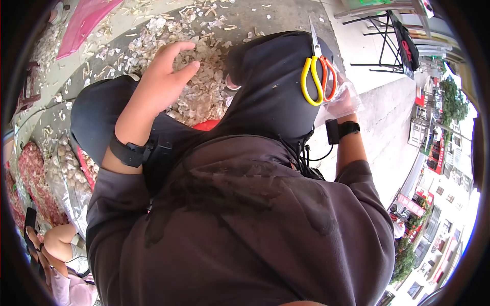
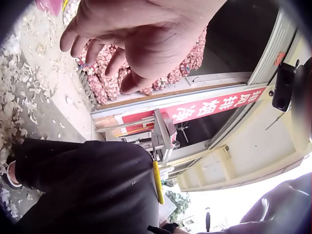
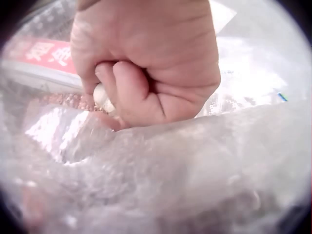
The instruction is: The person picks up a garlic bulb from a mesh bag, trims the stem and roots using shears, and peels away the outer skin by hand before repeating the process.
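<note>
My left hand (image 1: pixel 166 79) is raised over the heap of garlic skins (image 1: pixel 201 97) between my legs, fingers spread and holding nothing. In the left wrist view the same hand (image 2: pixel 146 41) shows its palm and loosely bent fingers. My right hand (image 3: pixel 156 68) is curled inside a clear plastic bag (image 3: pixel 161 175), gripping a whitish garlic piece (image 3: pixel 102 97) that shows only partly past the fingers. Scissors (image 1: pixel 313 84) with one yellow and one orange handle lie on my right thigh, blades pointing away, between my body and the bagged hand.
Garlic skins and stalks litter the ground. A pink sheet (image 1: pixel 87 25) lies at the far left. Net sacks of garlic (image 1: pixel 38 178) and a clear bag of bulbs (image 1: pixel 66 171) stand at left, near a seated person (image 1: pixel 66 255). A black folding stool (image 1: pixel 390 46) stands at right.
</note>
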The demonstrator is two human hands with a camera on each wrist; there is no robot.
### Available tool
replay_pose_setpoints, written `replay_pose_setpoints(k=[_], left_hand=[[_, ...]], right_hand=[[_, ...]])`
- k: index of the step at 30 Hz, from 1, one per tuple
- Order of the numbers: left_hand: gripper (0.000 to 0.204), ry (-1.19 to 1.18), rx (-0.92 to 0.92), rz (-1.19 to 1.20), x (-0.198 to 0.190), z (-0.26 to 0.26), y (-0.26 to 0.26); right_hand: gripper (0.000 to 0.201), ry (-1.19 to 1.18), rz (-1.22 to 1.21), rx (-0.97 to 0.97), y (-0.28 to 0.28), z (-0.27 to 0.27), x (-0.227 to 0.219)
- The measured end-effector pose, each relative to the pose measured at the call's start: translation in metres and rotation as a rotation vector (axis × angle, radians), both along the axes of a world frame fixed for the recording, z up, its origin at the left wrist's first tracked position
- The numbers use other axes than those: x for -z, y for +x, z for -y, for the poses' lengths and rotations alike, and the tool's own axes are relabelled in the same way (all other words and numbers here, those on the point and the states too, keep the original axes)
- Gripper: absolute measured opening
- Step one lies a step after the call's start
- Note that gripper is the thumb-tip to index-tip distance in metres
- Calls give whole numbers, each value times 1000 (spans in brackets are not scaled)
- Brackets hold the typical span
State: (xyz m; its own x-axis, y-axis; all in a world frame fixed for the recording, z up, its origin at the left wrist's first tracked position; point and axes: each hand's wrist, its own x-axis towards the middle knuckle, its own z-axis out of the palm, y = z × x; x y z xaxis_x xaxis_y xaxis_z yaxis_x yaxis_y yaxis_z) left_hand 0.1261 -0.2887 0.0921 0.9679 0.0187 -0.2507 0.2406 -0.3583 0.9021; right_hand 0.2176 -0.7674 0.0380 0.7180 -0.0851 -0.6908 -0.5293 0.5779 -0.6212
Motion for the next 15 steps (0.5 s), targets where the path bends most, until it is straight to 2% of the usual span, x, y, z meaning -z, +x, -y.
replay_pose_setpoints(k=[2,3,4,6,9,15], left_hand=[[40,1,-2,33,-1,0,0],[40,2,-7,49,0,-1,0],[40,51,10,117,6,-3,0],[40,150,48,252,16,-6,3],[40,64,23,103,3,-3,1],[40,125,42,183,13,-5,2]], right_hand=[[25,247,-78,-104,8,8,10],[22,-29,5,-22,-3,-44,-21],[22,-69,17,-9,-4,-59,-25],[21,-24,24,-23,-2,-61,-20],[20,12,52,-43,-2,-70,-12],[18,-8,94,-100,-7,-102,-5]])
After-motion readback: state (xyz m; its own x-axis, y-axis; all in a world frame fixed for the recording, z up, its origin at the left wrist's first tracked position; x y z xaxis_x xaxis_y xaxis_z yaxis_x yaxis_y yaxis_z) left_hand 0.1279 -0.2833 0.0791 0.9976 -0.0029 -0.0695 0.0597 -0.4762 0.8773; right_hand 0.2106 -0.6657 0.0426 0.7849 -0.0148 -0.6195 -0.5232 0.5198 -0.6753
